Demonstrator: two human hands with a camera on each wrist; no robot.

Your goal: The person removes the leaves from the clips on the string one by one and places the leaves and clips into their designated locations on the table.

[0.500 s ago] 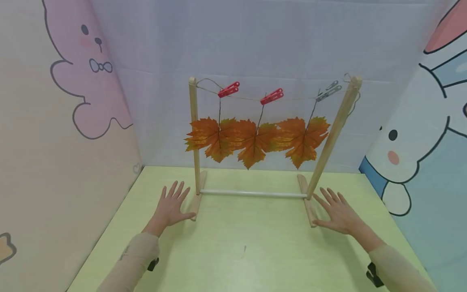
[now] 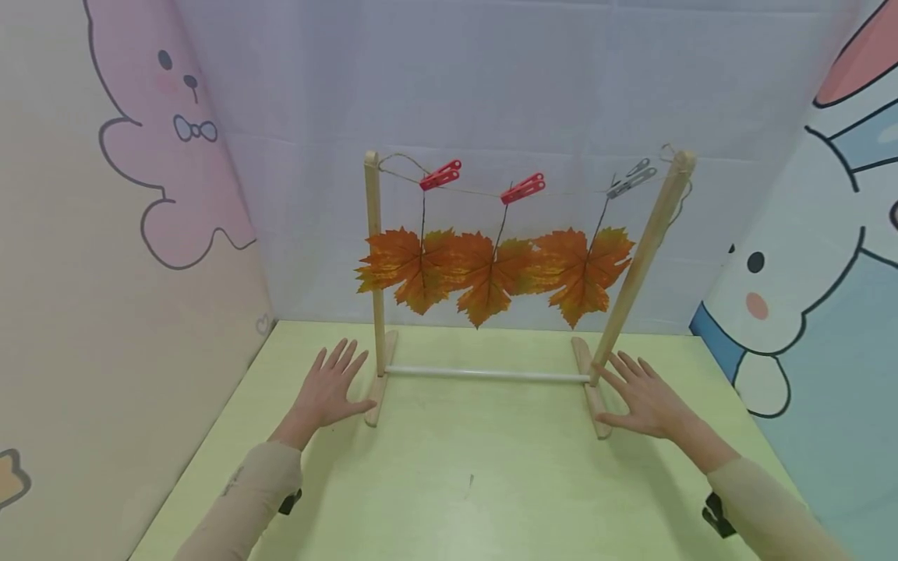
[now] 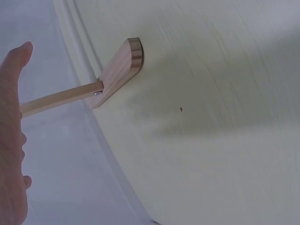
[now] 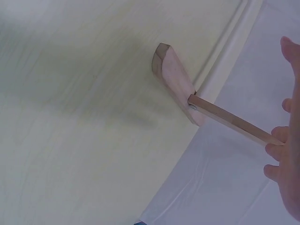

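Right hand [image 2: 647, 405] nearer wooden rack [image 2: 640, 269]

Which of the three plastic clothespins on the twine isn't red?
The grey plastic clothespin, nearest the right wooden post; the left clothespin and middle clothespin are red.

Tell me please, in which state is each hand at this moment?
Left hand: open, holding nothing, near the left side of the wooden stand.
Right hand: open, holding nothing, near its right side.

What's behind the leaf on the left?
Part of a post, then the cloth. The post shows above and below the leaf; the bit the leaf covers can't be seen.
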